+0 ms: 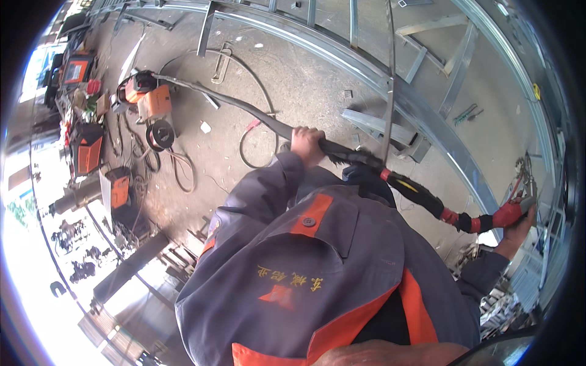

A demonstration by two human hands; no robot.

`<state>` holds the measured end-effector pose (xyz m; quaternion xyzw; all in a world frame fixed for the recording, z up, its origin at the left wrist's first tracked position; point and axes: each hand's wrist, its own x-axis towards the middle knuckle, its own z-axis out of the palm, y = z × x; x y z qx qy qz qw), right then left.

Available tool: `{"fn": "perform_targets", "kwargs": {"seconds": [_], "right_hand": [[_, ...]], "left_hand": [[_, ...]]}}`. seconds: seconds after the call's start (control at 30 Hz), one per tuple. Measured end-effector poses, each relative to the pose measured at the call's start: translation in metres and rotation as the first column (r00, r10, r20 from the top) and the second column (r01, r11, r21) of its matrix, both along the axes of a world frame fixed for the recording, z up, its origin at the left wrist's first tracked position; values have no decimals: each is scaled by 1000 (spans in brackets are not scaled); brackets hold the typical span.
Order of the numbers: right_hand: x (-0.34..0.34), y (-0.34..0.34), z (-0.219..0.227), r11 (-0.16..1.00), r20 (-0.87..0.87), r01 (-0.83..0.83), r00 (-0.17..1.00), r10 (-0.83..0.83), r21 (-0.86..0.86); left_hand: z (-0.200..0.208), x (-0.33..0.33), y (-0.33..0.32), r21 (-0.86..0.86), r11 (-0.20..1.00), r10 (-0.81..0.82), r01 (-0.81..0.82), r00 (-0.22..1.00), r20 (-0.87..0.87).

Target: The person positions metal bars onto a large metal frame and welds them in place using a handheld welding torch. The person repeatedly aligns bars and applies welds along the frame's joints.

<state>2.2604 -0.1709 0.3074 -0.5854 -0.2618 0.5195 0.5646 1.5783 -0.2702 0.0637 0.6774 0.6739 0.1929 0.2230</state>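
Note:
My left hand (307, 145) is closed around a thick black-sleeved cable (268, 122). The cable runs from the orange-and-black wire feeder unit (152, 100) on the floor, across in front of my body, to the right. At its right end is a red-and-black welding torch (508, 215). My right hand (519, 230) is at the torch's red handle with fingers wrapped round it, partly hidden behind it. Beside that hand stands a galvanized steel frame (464, 165), and near it are pliers-like metal tools (522, 174), too small to make out.
Steel frame rails (293, 30) curve across the far side. Loose steel offcuts (381, 128) lie on the concrete floor. Orange welding machines (88, 149) line the left, with coiled hoses around them. A thin cable loop (268, 91) lies on the floor. Metal pieces are piled at lower right.

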Motion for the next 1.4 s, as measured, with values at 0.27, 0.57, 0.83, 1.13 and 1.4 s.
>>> {"fn": "perform_targets", "kwargs": {"seconds": [0.27,0.57,0.83,1.13,1.4], "right_hand": [[70,66,-60,992,-232,-56,972,29,-110],[101,104,-64,969,-246,-145,965,93,-201],[38,150,-111,876,-203,-241,965,168,-418],[5,212,-229,850,-211,-313,947,243,-423],[14,246,-303,745,-190,-308,951,242,-592]], "left_hand": [[47,49,-1,9,999,48,-48,998,-30],[32,117,-48,-2,998,-57,58,993,101],[-36,108,-40,-375,927,8,15,998,60],[-50,130,-26,-345,938,62,-19,992,113],[-56,106,-78,-724,678,347,-129,924,160]]}}
